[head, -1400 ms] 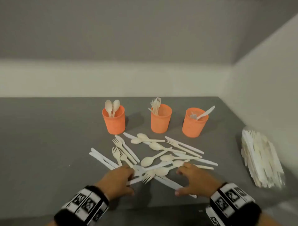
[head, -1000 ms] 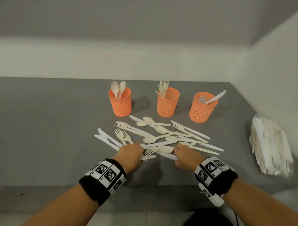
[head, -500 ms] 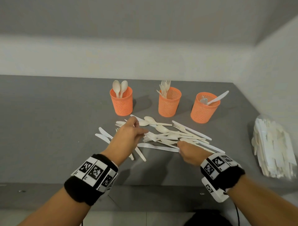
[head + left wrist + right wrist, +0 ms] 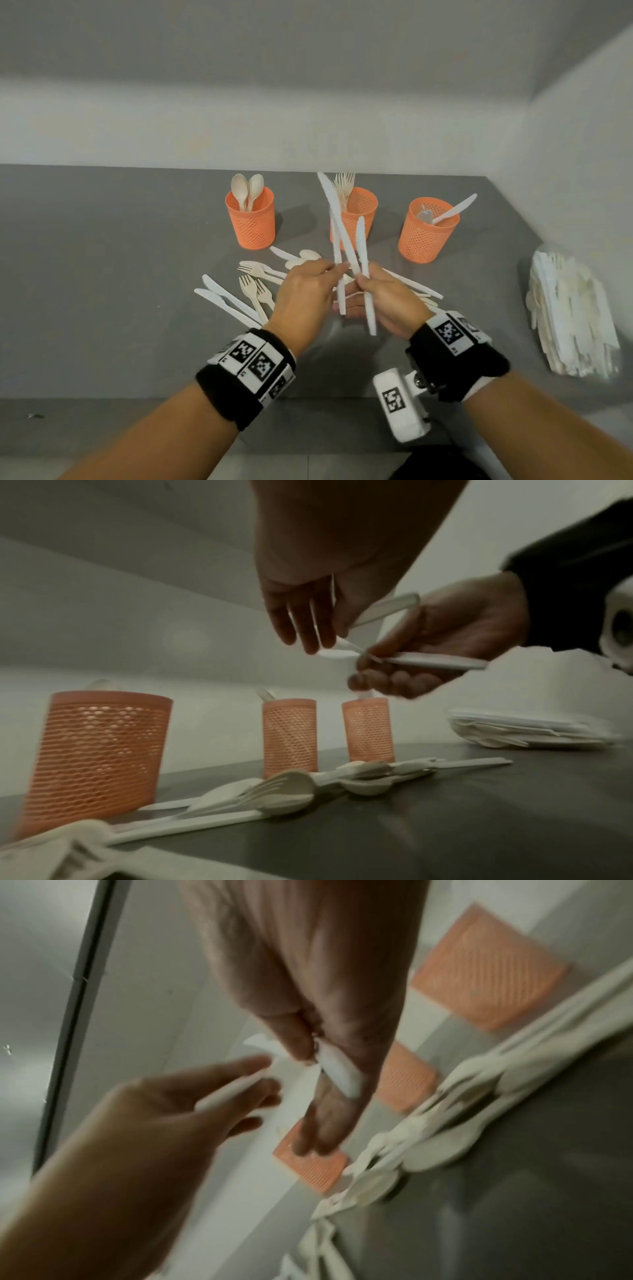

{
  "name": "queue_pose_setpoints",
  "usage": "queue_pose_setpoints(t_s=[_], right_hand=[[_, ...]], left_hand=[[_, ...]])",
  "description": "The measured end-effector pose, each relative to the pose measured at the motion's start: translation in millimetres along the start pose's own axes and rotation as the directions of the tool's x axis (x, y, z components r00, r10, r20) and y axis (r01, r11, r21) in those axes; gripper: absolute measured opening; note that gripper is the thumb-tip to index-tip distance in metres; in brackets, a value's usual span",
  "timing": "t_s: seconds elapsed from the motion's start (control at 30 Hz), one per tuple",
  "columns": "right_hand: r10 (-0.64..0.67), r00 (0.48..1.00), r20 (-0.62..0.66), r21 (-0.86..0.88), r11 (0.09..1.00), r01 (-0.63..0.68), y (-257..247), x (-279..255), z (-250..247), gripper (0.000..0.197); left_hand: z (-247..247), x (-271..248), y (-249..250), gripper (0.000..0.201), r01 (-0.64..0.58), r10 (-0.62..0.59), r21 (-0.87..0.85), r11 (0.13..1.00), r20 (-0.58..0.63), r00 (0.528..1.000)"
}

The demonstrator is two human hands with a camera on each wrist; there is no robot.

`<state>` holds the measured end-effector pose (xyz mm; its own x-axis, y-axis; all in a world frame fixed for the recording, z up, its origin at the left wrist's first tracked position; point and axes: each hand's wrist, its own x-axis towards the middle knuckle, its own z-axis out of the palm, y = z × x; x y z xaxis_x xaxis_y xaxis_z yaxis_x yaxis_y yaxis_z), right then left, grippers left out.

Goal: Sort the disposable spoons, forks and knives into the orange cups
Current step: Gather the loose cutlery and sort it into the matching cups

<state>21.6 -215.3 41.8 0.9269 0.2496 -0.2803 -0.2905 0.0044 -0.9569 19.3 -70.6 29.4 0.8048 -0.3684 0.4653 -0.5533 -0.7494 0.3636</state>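
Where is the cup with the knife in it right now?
In the head view, the knife cup is rightmost of three orange cups at the table's far side, right of the fork cup, and left of the bagged cutlery.

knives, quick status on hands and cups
Left hand pinches one white knife; right hand grips two knives, raised above the pile. Knife cup far right, one knife in it. Path to it looks open.

Grey table [image 4: 102,274] meeting a white wall [image 4: 239,130] behind and on the right. A clear bag [image 4: 575,311] of spare cutlery lies at the table's right edge, near the side wall.
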Motion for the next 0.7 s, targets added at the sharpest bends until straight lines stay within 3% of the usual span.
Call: queue_pose_setpoints(t_s=[0.07,0.17,0.23,0.3,0.33,0.37,0.4,0.43,0.47,0.5,0.6,0.7], right_hand=[[-0.036,0.997,-0.068,0.086,0.995,0.042,-0.9,0.5,13.1,0.025],[-0.025,0.983,-0.181,0.145,0.988,0.051,-4.3,3.5,16.9,0.018],[-0.005,0.972,-0.236,0.101,0.994,0.029,-4.6,6.4,14.1,0.015],[-0.022,0.965,-0.260,0.044,0.998,0.034,-2.8,8.8,13.4,0.014],[-0.038,0.966,-0.257,0.017,0.999,0.044,-1.6,9.8,14.3,0.013],[-0.057,0.967,-0.249,-0.021,0.998,0.054,-1.5,9.3,16.1,0.014],[-0.090,0.968,-0.236,-0.085,0.994,0.071,0.7,10.1,18.6,0.013],[-0.134,0.969,-0.208,-0.174,0.980,0.098,2.0,10.0,21.8,0.012],[-0.174,0.971,-0.166,-0.284,0.951,0.122,3.9,9.8,25.5,0.013],[-0.204,0.973,-0.110,-0.391,0.908,0.147,6.4,9.7,29.1,0.018],[-0.223,0.975,0.006,-0.577,0.796,0.185,14.7,11.0,32.5,0.037],[-0.206,0.978,0.026,-0.630,0.756,0.176,13.7,12.2,29.3,0.040]], left_hand=[[3.4,5.6,9.6,0.038,-0.023,0.014,0.127,0.992,0.071,0.997],[8.4,0.9,19.1,0.050,-0.037,0.031,0.154,0.987,0.040,0.999],[9.9,-3.4,19.4,0.058,-0.047,0.048,-0.031,0.998,0.022,0.999],[8.7,-6.3,17.9,0.053,0.110,-0.098,-0.308,0.945,0.054,0.994],[9.8,-6.4,16.4,0.042,0.239,-0.239,-0.471,0.849,0.059,0.969],[9.2,-4.6,17.8,0.028,0.357,-0.393,-0.637,0.684,0.091,0.915],[9.2,0.4,17.7,0.024,0.451,-0.527,-0.763,0.463,0.172,0.832],[10.6,6.0,17.1,0.039,0.508,-0.609,-0.821,0.262,0.268,0.746],[12.6,11.2,16.3,0.051,0.542,-0.621,-0.834,0.106,0.370,0.691],[13.1,16.2,15.9,0.053,0.551,-0.603,-0.834,0.005,0.437,0.667],[7.3,28.3,12.5,0.026,0.521,-0.602,-0.833,-0.186,0.516,0.610],[6.6,32.5,3.3,0.019,0.434,-0.629,-0.857,-0.278,0.504,0.592]])
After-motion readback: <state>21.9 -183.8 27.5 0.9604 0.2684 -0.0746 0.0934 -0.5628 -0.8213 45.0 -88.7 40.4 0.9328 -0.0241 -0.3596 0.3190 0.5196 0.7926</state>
